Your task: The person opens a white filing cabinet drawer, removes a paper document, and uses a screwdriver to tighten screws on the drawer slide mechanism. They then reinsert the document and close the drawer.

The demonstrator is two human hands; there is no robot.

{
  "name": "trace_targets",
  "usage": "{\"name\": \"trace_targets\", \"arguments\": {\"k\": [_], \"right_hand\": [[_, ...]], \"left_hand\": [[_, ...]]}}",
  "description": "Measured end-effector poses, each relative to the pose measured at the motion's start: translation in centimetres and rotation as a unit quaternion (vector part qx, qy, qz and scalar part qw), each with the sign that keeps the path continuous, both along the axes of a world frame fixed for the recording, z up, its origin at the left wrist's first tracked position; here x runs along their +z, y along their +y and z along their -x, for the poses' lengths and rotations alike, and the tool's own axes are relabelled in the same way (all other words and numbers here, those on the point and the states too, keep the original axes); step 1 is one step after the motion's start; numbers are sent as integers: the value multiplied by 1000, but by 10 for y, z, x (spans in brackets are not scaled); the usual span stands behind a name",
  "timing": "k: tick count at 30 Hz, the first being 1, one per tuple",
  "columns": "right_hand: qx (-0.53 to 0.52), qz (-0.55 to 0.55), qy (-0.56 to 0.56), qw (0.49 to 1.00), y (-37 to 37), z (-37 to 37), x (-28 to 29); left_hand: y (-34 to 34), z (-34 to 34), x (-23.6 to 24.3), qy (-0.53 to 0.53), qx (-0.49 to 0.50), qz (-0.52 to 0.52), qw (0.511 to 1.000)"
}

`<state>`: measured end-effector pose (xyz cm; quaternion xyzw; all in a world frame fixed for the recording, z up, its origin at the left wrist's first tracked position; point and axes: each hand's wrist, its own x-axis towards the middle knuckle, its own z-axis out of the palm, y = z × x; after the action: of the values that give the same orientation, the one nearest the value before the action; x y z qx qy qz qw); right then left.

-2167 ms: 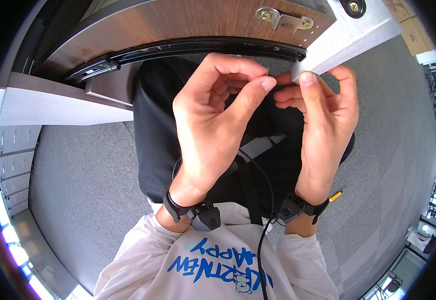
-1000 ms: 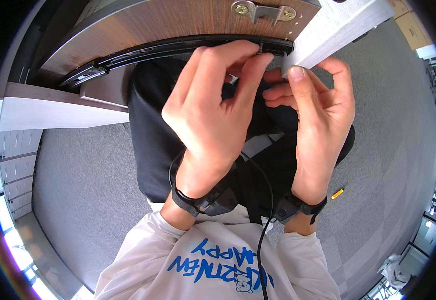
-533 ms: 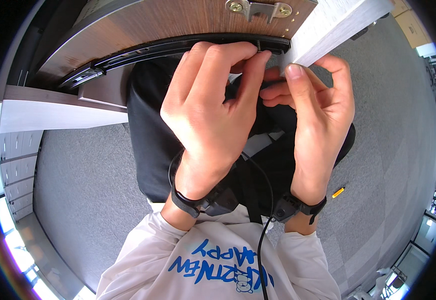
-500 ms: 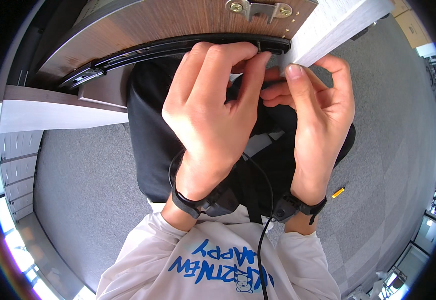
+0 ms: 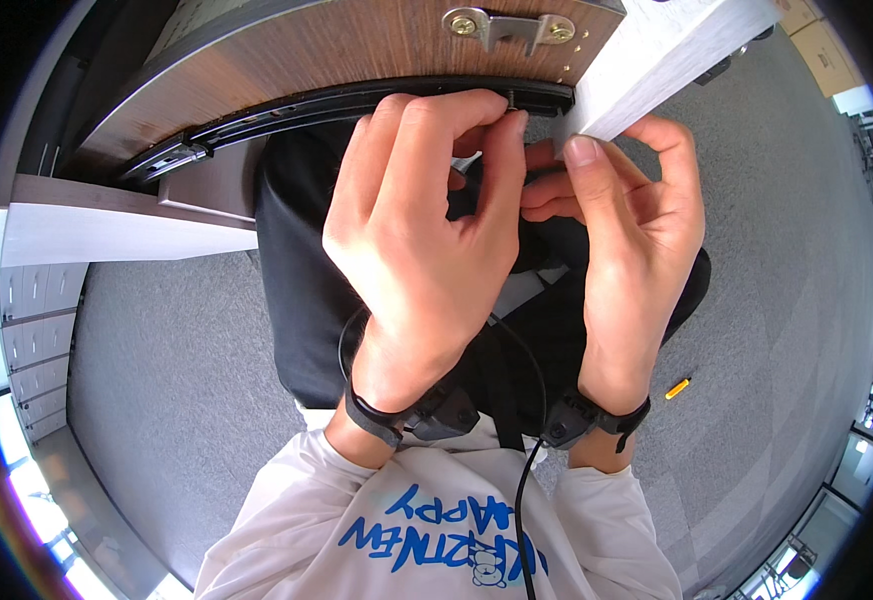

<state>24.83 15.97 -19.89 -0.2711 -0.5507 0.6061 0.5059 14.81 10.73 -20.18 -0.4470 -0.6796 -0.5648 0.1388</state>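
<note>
Under wood-grain desk (image 5: 357,70) edge: left hand (image 5: 427,250), right hand (image 5: 627,250) together, fingertips pinched at black metal rail (image 5: 287,115); pinched item hidden. Silver bracket (image 5: 507,25) above.

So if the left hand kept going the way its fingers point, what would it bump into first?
Most likely the black rail along the edge of the wooden panel. The left hand has its fingertips right at it already, though depth is hard to judge.

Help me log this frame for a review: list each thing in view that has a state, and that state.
Left hand: fingers curled, fingertips at the black curved metal rail.
Right hand: fingers bent, meeting the left hand.
Black curved metal rail: lying along the wooden panel's edge.
Small yellow-orange marker: lying on the grey carpet.
</note>
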Motion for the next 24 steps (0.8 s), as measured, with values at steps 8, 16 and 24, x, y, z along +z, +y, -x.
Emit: {"name": "trace_targets", "arguments": {"k": [8, 16, 24], "right_hand": [[5, 11, -2, 1000, -1, -1, 0], [8, 12, 7, 1000, -1, -1, -2], [8, 8, 16, 1000, -2, 0, -2]], "left_hand": [[2, 1, -3, -23, 9, -20, 999], [2, 3, -1, 32, 3, -18, 999], [0, 3, 1, 35, 9, -1, 999]]}}
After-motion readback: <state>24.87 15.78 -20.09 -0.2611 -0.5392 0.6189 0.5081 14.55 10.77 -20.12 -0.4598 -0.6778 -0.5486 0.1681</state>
